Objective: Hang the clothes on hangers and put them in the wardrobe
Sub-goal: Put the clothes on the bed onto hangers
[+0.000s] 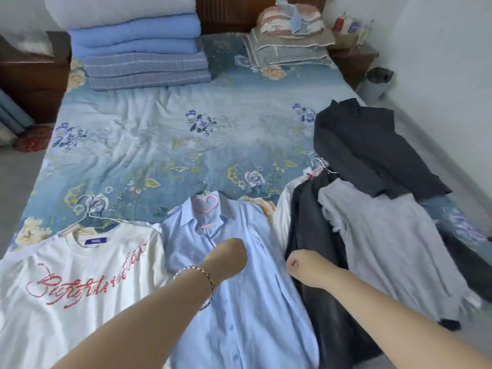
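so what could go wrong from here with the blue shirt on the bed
1. The blue shirt has its collar open on the pink hanger, with the left hand curled at the placket. Lifted carelessly, it might slip off.
2. The right hand sits where the shirt meets the dark jacket, so it could drag that along.
3. The hanger hooks in the pile on the right may snag neighbouring clothes.
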Motion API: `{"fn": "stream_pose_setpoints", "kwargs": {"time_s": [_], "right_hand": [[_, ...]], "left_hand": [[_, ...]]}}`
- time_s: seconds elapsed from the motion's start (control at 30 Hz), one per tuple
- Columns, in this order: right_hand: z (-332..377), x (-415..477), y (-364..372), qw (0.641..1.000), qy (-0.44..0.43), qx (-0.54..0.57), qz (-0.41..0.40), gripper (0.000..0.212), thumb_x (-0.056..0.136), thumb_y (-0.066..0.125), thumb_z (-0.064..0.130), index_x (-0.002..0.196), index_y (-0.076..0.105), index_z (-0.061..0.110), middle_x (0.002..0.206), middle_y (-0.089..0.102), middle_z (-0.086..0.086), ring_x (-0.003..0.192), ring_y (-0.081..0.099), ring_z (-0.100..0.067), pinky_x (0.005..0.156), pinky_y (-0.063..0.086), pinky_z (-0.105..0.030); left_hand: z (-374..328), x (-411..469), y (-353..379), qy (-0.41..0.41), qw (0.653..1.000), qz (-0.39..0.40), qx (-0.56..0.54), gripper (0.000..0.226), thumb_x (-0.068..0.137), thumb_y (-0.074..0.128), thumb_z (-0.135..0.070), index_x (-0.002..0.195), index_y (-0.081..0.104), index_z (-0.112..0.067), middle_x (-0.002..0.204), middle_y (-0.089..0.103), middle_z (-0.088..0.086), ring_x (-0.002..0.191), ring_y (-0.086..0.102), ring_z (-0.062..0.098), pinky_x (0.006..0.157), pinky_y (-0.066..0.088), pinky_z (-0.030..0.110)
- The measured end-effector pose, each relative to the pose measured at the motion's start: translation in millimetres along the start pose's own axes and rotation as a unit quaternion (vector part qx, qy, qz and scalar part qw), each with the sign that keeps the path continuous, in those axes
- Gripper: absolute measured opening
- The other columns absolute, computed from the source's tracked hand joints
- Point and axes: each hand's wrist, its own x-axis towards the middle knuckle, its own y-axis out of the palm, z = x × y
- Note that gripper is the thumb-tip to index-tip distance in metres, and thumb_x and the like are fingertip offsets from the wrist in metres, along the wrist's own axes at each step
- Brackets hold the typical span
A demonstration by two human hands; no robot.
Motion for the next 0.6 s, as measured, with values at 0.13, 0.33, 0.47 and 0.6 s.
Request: {"fn": "stream_pose_setpoints", "kwargs": {"time_s": [0.13, 0.33, 0.47, 0.6], "right_hand": [[-102.1, -44.0, -38.2, 0.999, 0.016, 0.026, -0.037, 0.024, 0.093, 0.039, 0.019, 0.103, 0.061, 0.019, 0.107, 0.064, 0.002, 0.098, 0.061, -0.018, 0.084, 0.049, -0.029], [-209.3, -54.7, -87.0, 0.996, 0.054, 0.036, -0.06, 0.02, 0.093, 0.04, 0.016, 0.088, 0.06, 0.014, 0.093, 0.063, 0.0, 0.075, 0.053, -0.014, 0.068, 0.042, -0.024], [-253.9, -38.0, -112.2, 0.99, 0.099, 0.065, -0.083, 0.023, 0.093, 0.041, 0.013, 0.078, 0.056, 0.005, 0.079, 0.059, -0.01, 0.068, 0.053, -0.019, 0.061, 0.041, -0.029], [-283.7, -16.9, -145.1, 0.982, 0.127, 0.089, -0.105, 0.022, 0.089, 0.042, 0.008, 0.073, 0.05, -0.005, 0.073, 0.043, -0.019, 0.063, 0.04, -0.022, 0.063, 0.026, -0.025]], "left_hand": [[-107.2, -6.4, 62.2, 0.04, 0.999, -0.025, 0.009, 0.03, 0.095, 0.04, -0.016, 0.111, 0.064, -0.007, 0.066, 0.038, -0.011, 0.057, 0.032, 0.001, 0.053, 0.029, 0.013], [-202.7, 4.0, 99.8, 0.034, 0.998, 0.012, 0.056, 0.028, 0.094, 0.042, -0.006, 0.113, 0.062, -0.007, 0.101, 0.057, 0.002, 0.075, 0.048, 0.002, 0.054, 0.028, 0.015], [-230.3, 24.9, 105.1, 0.062, 0.973, 0.091, 0.205, 0.029, 0.09, 0.041, 0.009, 0.112, 0.058, 0.0, 0.118, 0.059, 0.011, 0.112, 0.054, 0.025, 0.085, 0.042, 0.025], [-262.9, 53.8, 94.0, 0.003, 1.0, 0.028, -0.001, 0.028, 0.094, 0.039, -0.002, 0.114, 0.059, -0.001, 0.095, 0.06, 0.0, 0.105, 0.057, 0.026, 0.084, 0.046, 0.023]]}}
